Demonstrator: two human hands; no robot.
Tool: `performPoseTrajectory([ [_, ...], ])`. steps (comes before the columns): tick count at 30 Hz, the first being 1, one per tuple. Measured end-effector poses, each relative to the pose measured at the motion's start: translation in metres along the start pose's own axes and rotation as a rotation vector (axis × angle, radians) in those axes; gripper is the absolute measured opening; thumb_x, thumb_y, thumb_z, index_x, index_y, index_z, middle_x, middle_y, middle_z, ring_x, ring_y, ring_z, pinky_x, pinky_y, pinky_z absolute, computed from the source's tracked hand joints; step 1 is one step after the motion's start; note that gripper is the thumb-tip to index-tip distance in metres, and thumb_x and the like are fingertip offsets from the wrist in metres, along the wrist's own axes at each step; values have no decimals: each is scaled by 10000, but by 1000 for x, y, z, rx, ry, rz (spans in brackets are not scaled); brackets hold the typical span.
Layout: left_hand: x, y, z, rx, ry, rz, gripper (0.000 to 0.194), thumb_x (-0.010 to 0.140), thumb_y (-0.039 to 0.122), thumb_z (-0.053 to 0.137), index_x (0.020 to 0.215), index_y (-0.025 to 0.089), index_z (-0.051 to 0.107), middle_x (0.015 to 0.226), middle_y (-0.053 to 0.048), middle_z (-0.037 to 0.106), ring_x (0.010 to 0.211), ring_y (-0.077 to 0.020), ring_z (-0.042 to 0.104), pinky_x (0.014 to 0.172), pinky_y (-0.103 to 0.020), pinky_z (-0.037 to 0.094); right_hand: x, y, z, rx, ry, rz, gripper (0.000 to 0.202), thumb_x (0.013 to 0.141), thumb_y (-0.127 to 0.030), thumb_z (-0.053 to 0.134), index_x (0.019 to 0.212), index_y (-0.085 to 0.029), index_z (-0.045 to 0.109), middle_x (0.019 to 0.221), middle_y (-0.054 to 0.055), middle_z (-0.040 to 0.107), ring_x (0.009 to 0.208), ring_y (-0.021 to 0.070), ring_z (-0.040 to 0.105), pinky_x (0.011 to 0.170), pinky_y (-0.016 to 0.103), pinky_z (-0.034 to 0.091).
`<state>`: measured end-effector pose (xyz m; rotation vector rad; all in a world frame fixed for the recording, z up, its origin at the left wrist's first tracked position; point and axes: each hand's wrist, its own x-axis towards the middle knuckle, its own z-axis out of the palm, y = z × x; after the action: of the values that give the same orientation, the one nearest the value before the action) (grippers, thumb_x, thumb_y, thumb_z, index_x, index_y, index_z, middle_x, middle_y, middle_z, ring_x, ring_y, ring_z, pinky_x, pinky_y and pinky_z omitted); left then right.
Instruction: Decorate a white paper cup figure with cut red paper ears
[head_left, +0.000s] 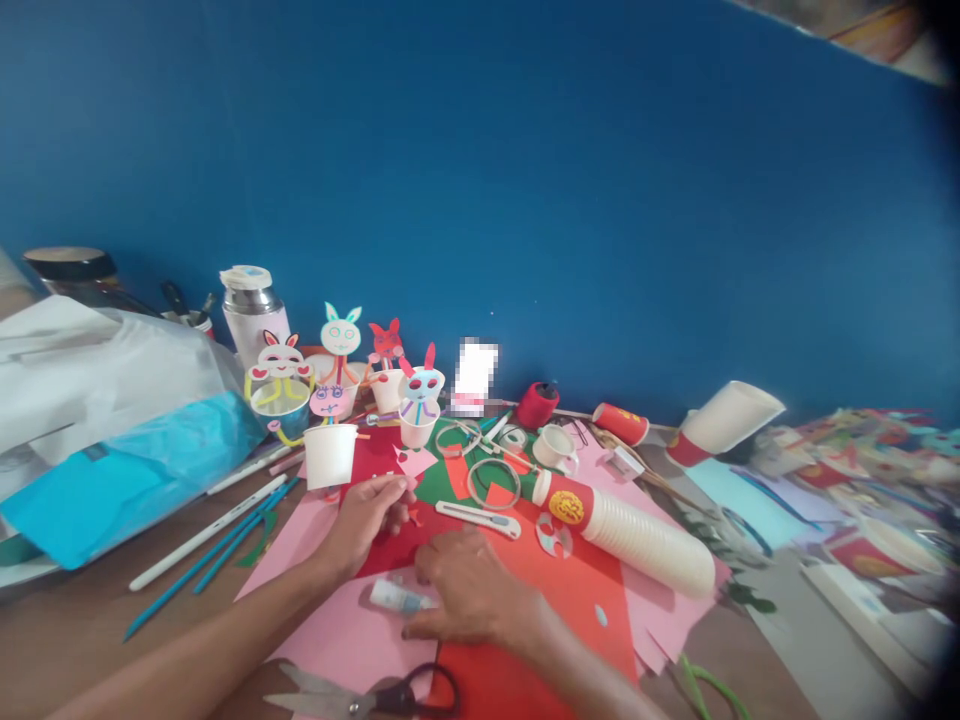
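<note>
My left hand (369, 515) is over the dark red paper (390, 545), its thumb and fingertips pressed together around something too small to make out. To its right, my right hand (472, 590) is low over the papers, fingers spread around the cap end of a small white glue bottle (396, 596) that lies on pink paper (330, 630); whether it grips the bottle is unclear. A white cutter (478, 519) lies just beyond my right hand. Black-handled scissors (367, 700) lie open at the front edge. Beyond my left hand stands a white paper cup (330, 455).
Cups with paper animal faces (341, 337) stand at the back left, near a flask (255, 310). A long stack of paper cups (637, 535) lies at right, with a mug (556, 447) behind. Blue sticks (217, 550) and plastic bags (150, 450) lie left.
</note>
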<state>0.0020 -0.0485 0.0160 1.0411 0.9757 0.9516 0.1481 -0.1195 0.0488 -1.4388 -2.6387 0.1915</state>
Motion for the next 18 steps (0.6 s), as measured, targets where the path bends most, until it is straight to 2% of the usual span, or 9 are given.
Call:
performPoseTrajectory([
  [2, -1, 0, 0, -8, -10, 8, 291, 746, 407, 538, 668, 132, 591, 486, 11, 528, 414, -77, 441, 428, -199, 315, 0, 1, 0, 1, -15, -22, 212, 663, -395, 644, 721, -193, 614, 687, 41, 655, 620, 205, 585, 540, 268, 353],
  [4, -2, 2, 1, -64, -21, 8, 266, 747, 390, 545, 681, 136, 590, 492, 13, 538, 424, -80, 453, 433, -197, 323, 1, 8, -5, 59, 20, 23, 122, 717, -325, 589, 731, -203, 592, 652, 17, 640, 571, 174, 569, 493, 242, 315],
  [8, -3, 14, 6, -305, 5, -33, 170, 712, 308, 605, 766, 148, 587, 661, -7, 612, 576, -118, 562, 528, -215, 413, 5, 20, -15, 275, 113, 160, 100, 827, -292, 471, 847, -207, 520, 653, -21, 597, 578, 137, 557, 476, 213, 294],
  [12, -3, 29, 17, -568, 61, -129, 130, 705, 227, 611, 803, 170, 547, 667, 10, 606, 578, -120, 581, 624, -273, 473, 8, 17, -10, 485, 150, 154, 78, 862, -240, 422, 859, -210, 493, 694, -25, 578, 601, 118, 545, 493, 202, 321],
  [15, -6, 38, 23, -638, -3, -123, 59, 756, 199, 550, 802, 171, 528, 566, 49, 552, 418, -58, 474, 614, -273, 480, 9, 10, -2, 605, 176, 158, 74, 852, -226, 435, 898, -205, 490, 768, -3, 595, 642, 125, 549, 526, 209, 357],
  [18, -7, 43, 23, -684, -77, -101, 40, 784, 202, 517, 763, 168, 512, 421, 101, 399, 297, -16, 282, 442, -186, 393, 10, 7, 2, 733, 143, 204, 85, 852, -268, 444, 882, -199, 483, 755, -5, 598, 631, 124, 549, 520, 203, 377],
])
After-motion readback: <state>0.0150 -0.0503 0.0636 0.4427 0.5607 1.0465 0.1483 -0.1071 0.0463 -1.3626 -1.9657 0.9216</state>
